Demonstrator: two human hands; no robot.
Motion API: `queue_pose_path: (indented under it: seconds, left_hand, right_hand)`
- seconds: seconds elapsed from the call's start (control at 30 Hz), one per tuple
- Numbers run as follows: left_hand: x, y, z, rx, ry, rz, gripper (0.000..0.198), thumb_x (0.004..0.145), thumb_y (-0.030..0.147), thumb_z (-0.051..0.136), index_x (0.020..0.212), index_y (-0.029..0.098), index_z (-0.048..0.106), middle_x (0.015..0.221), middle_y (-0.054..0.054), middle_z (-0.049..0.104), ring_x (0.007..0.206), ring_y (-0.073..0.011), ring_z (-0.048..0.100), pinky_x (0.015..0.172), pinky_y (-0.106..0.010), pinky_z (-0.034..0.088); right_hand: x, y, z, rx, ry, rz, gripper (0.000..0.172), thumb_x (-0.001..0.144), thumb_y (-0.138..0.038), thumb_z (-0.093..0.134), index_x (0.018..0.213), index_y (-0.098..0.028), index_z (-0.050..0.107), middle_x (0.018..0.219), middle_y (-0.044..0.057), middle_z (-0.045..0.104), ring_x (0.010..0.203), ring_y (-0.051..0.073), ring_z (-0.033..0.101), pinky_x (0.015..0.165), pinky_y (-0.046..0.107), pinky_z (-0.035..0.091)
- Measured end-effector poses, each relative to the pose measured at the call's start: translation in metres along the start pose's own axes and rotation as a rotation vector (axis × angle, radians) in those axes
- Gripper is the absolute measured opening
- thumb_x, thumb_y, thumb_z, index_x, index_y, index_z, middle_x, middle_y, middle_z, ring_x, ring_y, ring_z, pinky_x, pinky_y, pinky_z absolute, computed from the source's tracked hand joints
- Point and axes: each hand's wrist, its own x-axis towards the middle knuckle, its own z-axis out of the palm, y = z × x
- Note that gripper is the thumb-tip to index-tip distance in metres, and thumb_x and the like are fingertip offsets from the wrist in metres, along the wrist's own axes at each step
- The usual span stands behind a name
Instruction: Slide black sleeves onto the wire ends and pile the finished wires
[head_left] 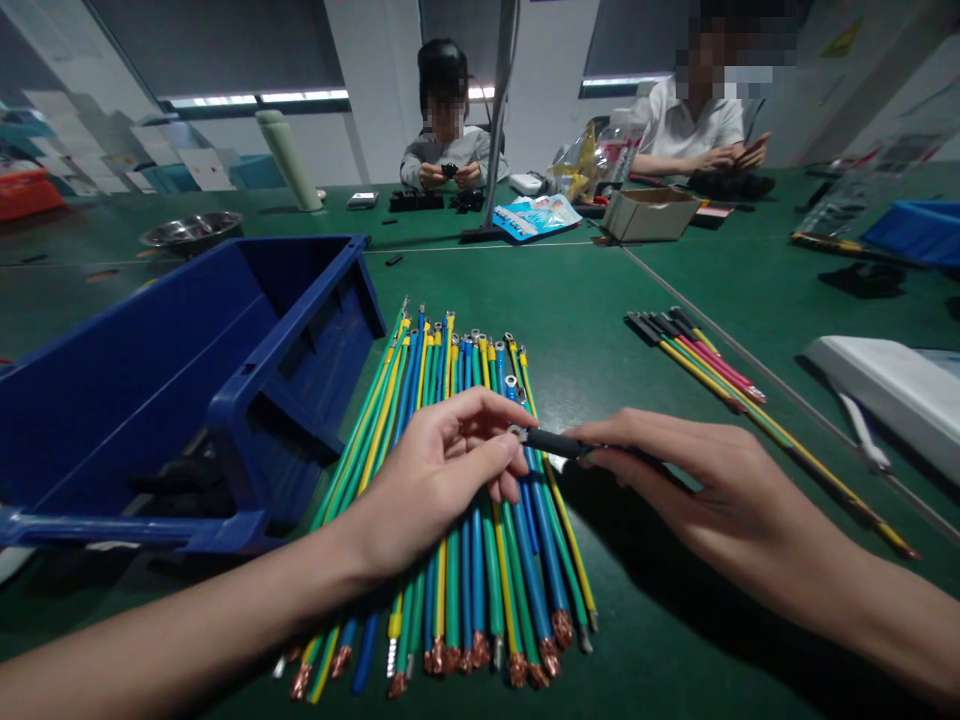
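Observation:
A bundle of green, blue and yellow cables (457, 540) lies on the green table (600, 330), ring terminals at the far ends and bare copper at the near ends. My left hand (442, 475) rests on the bundle, thumb and fingers pinched at the terminal end of one cable. My right hand (675, 475) grips that same cable, which wears a black sleeve (559, 443), just right of the bundle. A few finished cables with black sleeves (697, 360) lie to the right.
A large blue plastic bin (187, 390) stands at the left. A white flat box (892, 390) sits at the right edge. Across the table two other people work among a cardboard box (649, 215), bags, a metal bowl (191, 230) and a pole (499, 120).

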Motion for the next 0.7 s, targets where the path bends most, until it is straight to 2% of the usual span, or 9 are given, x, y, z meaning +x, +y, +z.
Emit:
queue_pose_path:
  seconds: [0.2,0.3,0.37,0.47,0.5,0.6,0.7]
  left_hand:
    - [0.002,-0.004,0.0,0.019,0.016,0.0,0.015,0.091,0.017,0.055,0.105,0.011,0.057,0.075,0.002,0.06,0.062,-0.0094,0.058,0.061,-0.023,0.047]
    - [0.003,-0.006,0.001,-0.028,0.067,0.023,0.022,0.092,0.018,0.055,0.113,0.015,0.052,0.076,0.003,0.06,0.062,-0.0096,0.058,0.059,-0.022,0.046]
    - [0.003,-0.006,0.0,0.0,0.133,0.056,0.019,0.092,0.017,0.055,0.11,0.017,0.053,0.078,0.003,0.059,0.064,-0.0094,0.058,0.061,-0.021,0.047]
    - [-0.003,-0.005,0.0,0.226,0.241,0.132,0.007,0.093,0.018,0.054,0.098,0.019,0.059,0.084,0.002,0.062,0.077,-0.0113,0.061,0.072,-0.023,0.049]
    - [-0.006,-0.005,0.0,0.34,0.254,0.156,0.009,0.095,0.02,0.052,0.097,0.021,0.061,0.088,0.002,0.064,0.083,-0.0126,0.061,0.077,-0.025,0.049]
    - [-0.011,-0.005,0.003,0.675,0.191,0.264,0.02,0.098,0.02,0.046,0.109,0.025,0.062,0.111,0.0,0.067,0.106,-0.0169,0.06,0.096,-0.033,0.045]
    - [-0.011,-0.007,0.007,0.896,0.081,0.306,0.033,0.099,0.02,0.043,0.129,0.024,0.054,0.144,-0.003,0.053,0.136,-0.0191,0.043,0.116,-0.043,0.03]
  right_hand:
    - [0.003,-0.001,-0.001,-0.013,-0.021,0.001,0.022,0.099,-0.019,0.045,0.111,-0.024,0.063,0.091,0.0,0.065,0.077,0.01,0.061,0.064,0.022,0.047]
    - [0.004,0.002,-0.001,-0.041,0.046,0.016,0.021,0.098,-0.02,0.046,0.11,-0.022,0.064,0.095,0.002,0.065,0.081,0.011,0.062,0.067,0.023,0.048]
    - [0.004,0.006,-0.001,-0.085,0.113,0.05,0.02,0.097,-0.022,0.049,0.112,-0.021,0.062,0.095,0.003,0.066,0.082,0.012,0.063,0.068,0.024,0.049]
    - [0.003,0.013,-0.004,-0.195,0.166,0.131,0.023,0.096,-0.024,0.052,0.116,-0.021,0.06,0.096,0.003,0.069,0.082,0.014,0.066,0.069,0.026,0.05]
    - [0.003,0.016,-0.005,-0.241,0.171,0.151,0.022,0.095,-0.024,0.052,0.115,-0.021,0.06,0.096,0.003,0.07,0.082,0.015,0.067,0.069,0.027,0.05]
    - [0.001,0.02,-0.009,-0.422,0.143,0.197,0.015,0.094,-0.025,0.052,0.106,-0.022,0.061,0.092,0.002,0.071,0.076,0.018,0.068,0.064,0.03,0.049]
    - [0.001,0.02,-0.011,-0.584,0.052,0.226,0.013,0.095,-0.026,0.049,0.096,-0.021,0.061,0.09,0.004,0.068,0.076,0.021,0.066,0.063,0.033,0.047]
